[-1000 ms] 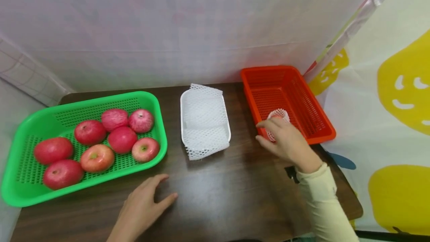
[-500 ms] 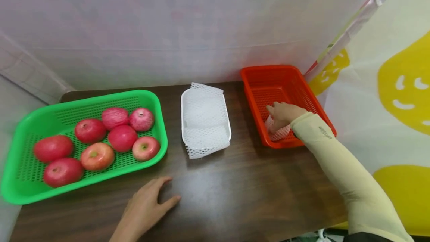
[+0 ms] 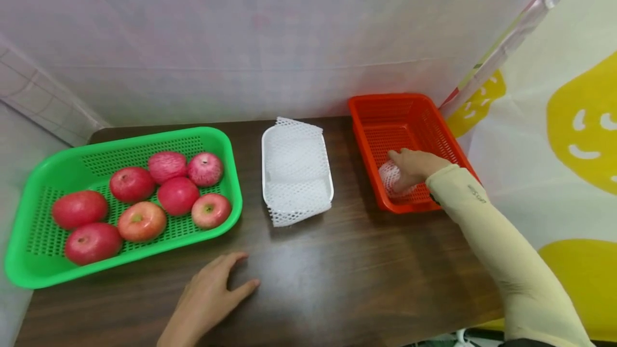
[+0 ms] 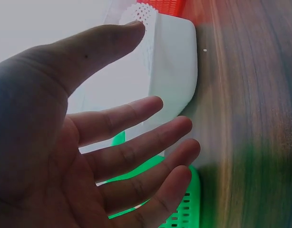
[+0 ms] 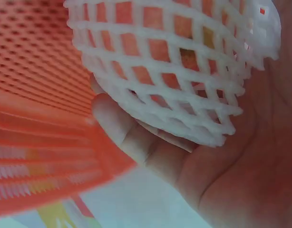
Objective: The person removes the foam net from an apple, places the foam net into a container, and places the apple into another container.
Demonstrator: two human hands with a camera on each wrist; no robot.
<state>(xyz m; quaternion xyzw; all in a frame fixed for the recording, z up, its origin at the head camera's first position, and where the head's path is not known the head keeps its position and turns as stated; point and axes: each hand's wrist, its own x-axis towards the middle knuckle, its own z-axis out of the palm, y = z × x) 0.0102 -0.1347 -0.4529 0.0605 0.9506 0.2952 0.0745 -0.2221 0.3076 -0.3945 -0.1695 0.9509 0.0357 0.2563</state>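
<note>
My right hand (image 3: pixel 418 165) reaches into the red basket (image 3: pixel 365 146) and grips an apple in a white foam net sleeve (image 3: pixel 389 173), near the basket's front left corner. Close up in the right wrist view, the netted apple (image 5: pixel 158 50) rests against the palm with fingers curled beneath it; red skin shows through the mesh. My left hand (image 3: pixel 207 296) holds nothing and hovers by the table's front, fingers spread. Past its fingers, the left wrist view shows the white tray (image 4: pixel 177 66). In that tray, flat white foam nets (image 3: pixel 296 159) lie stacked and overhang its front edge.
On the left stands a green basket (image 3: pixel 168 244) with several bare red apples (image 3: pixel 178 195) in it. The brown table (image 3: pixel 313 272) runs up to a pale cloth wall (image 3: pixel 231 47) at the back. A fruit-print sheet (image 3: pixel 520 175) hangs along the right side.
My right hand has moved from the red basket's front edge down inside it, carrying the netted apple. In the last half second it has barely shifted. The left hand stays nearly still.
</note>
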